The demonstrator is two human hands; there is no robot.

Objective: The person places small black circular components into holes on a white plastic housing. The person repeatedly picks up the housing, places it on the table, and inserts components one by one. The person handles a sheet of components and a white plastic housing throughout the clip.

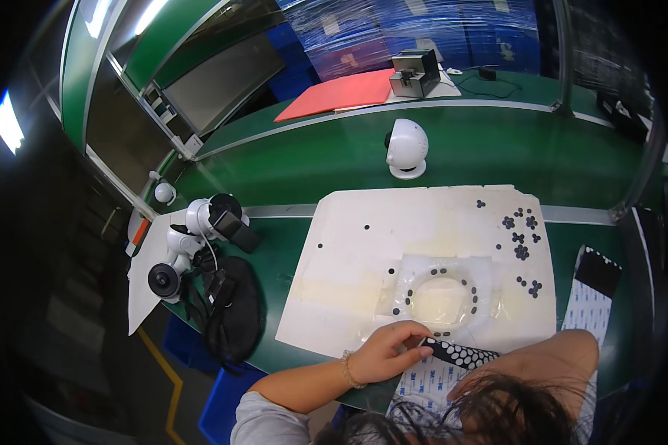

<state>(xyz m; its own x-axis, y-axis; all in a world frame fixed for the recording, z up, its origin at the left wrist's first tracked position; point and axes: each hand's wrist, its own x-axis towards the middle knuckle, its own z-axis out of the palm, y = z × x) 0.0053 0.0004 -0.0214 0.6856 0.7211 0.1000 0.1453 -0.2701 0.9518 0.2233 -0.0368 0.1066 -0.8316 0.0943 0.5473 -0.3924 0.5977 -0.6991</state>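
My left hand point(386, 352), with a beaded bracelet at its wrist, is closed with thumb and fingers at the left end of a black adhesive pad sheet point(462, 354). White round spots cover this sheet, and its printed white backing point(423, 382) hangs below. My right forearm point(553, 360) reaches in from the right; hair hides its hand, so its fingers do not show. Just beyond lies a clear plastic ring-shaped piece point(485, 278) with small dark oval pads around its opening. It rests on a large white board point(341, 289).
Loose black pads point(522, 253) lie in clusters at the board's right. Another pad sheet point(597, 273) sits at the table's right edge. A white rounded device point(408, 148) stands behind the board. White camera-like devices point(197, 219) and a black pouch point(237, 311) are at left.
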